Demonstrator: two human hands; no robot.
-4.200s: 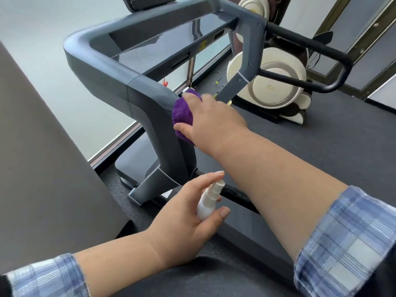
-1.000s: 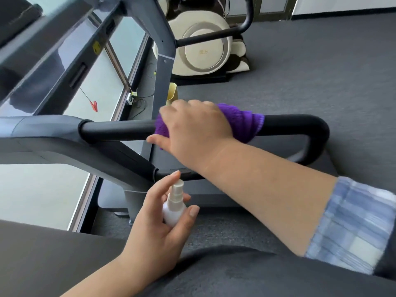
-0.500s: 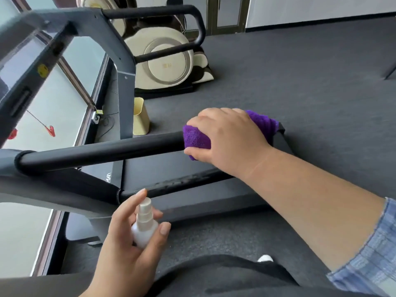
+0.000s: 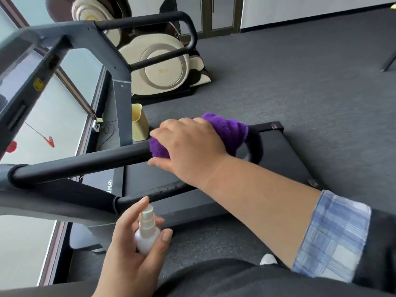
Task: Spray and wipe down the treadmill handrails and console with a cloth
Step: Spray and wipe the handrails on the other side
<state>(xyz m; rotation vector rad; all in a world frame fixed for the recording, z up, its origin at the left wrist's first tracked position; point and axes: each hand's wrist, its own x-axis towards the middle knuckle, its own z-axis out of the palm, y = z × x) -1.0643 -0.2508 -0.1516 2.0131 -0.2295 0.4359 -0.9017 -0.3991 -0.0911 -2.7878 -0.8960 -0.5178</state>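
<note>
The step in hand was the wiping of the near handrail (image 4: 81, 162), the black padded bar running from the grey frame at the left toward its curved end at the right. The right hand (image 4: 188, 144) lay over the top of that bar with its fingers curled down around a bunched purple cloth (image 4: 231, 129), the grip clenched on the cloth and pressing it against the rail just short of the bend. The left hand (image 4: 128, 249) was held low and nearer the body, its grip grasping a small white spray bottle (image 4: 146, 232), thumb along one side and a finger raised beside the nozzle (not plainly pressing it).

By my judgement this rail was close to finished along its top, while the far handrail (image 4: 150, 19) and the console (image 4: 19, 67) looked yet to be dealt with here. The next move called for carrying the cloth round the curved end and along the lower bar (image 4: 154, 192), keeping it wrapped so the underside got wiped too, then aiming the bottle at the next section.
</note>
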